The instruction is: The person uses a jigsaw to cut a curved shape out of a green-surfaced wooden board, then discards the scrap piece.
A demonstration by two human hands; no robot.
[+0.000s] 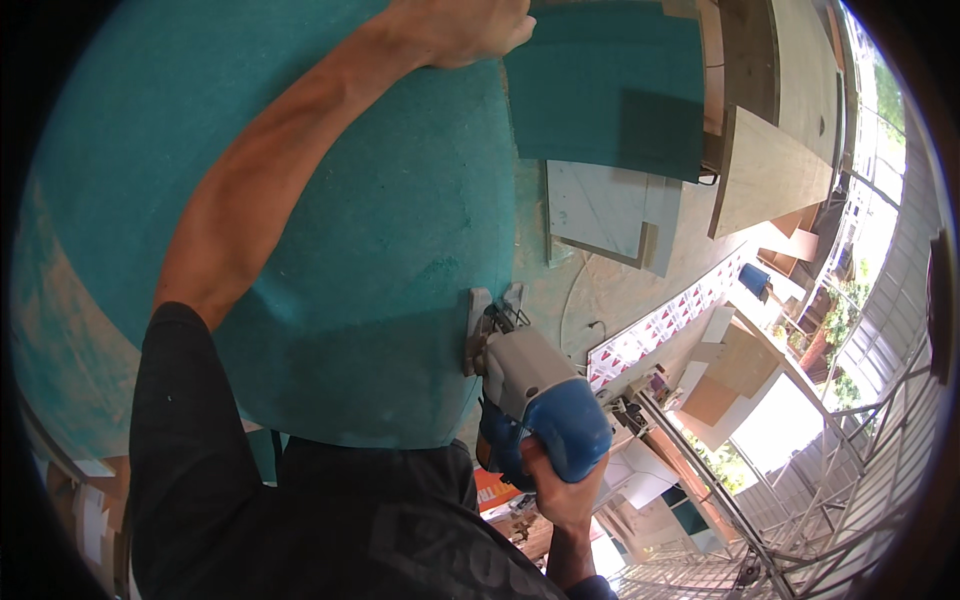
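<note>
My right hand (565, 485) is wrapped round the handle of a blue and grey jigsaw (540, 375). The tool's metal base rests at the right edge of a large teal sheet (400, 240), close to my body, and the blade is hidden. My left arm stretches across the sheet to its far right part. There my left hand (460, 28) is on or just above the sheet, its fingers curled in. The top of the picture cuts it off, so anything in its grip is out of sight.
Beyond the sheet's right edge lie a dark teal panel (605, 90), a pale board (600, 212) and a wooden panel (770, 170). A thin cable (572, 305) runs over the dusty floor behind the jigsaw. A patterned strip (670, 330) stands farther right.
</note>
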